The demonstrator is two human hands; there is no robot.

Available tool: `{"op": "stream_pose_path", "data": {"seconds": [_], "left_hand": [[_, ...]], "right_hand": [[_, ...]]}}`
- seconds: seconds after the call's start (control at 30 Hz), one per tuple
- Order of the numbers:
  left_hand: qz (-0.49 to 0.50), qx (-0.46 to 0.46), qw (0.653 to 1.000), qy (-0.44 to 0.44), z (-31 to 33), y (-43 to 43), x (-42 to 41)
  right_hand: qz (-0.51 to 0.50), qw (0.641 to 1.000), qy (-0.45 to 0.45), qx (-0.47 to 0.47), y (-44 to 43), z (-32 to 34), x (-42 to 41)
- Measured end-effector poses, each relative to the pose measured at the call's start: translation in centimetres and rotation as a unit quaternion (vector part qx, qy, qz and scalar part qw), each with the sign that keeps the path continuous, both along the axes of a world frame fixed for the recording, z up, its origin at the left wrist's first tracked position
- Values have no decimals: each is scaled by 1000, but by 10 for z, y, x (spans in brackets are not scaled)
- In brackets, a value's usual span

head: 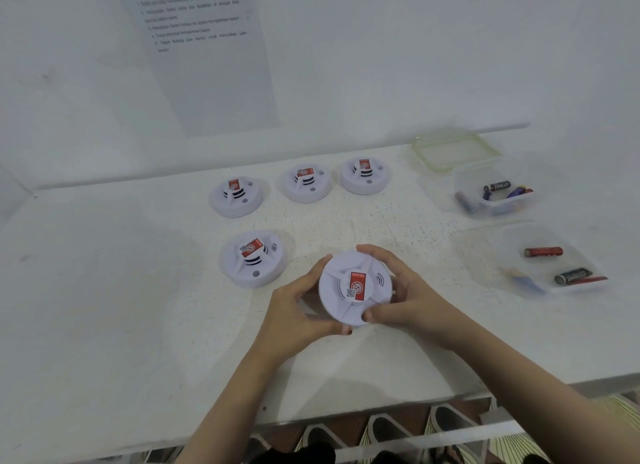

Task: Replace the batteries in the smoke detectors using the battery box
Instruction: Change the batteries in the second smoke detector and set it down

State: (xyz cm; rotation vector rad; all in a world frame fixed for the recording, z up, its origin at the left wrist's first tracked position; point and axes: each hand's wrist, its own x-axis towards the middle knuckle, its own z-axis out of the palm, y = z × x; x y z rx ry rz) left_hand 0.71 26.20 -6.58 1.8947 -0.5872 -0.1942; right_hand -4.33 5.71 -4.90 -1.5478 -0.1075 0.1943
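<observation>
Five white smoke detectors counted on the white table (104, 290). Three stand in a far row (306, 183); a fourth detector (254, 259) sits nearer, left of centre. The fifth detector (355, 288) is at near centre, gripped from both sides: left hand (298, 311) with fingers curled around its left rim, right hand (408, 297) with fingers wrapped over its right rim, thumb on the near edge. Two clear open boxes at right: the far box (491, 189) holds about four batteries, exact count unclear; the near box (550, 259) shows three. One green-rimmed lid (453, 151) lies beyond them. One printed sheet (204, 47) hangs on the wall.
</observation>
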Motion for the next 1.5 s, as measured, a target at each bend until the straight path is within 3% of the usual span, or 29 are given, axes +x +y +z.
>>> {"op": "stream_pose_path", "data": {"seconds": [1.2,1.33,1.5], "left_hand": [[-6,-3,1000,-16,-2,0,-4],[-8,-9,1000,-8,-2,2,-5],[-18,-13,1000,3,-1,3,-4]], "right_hand": [[3,1000,-28,-7,2,0,-6],[16,1000,-2,22,-1,0,-6],[26,986,61,152,-6,-1,-5]]}}
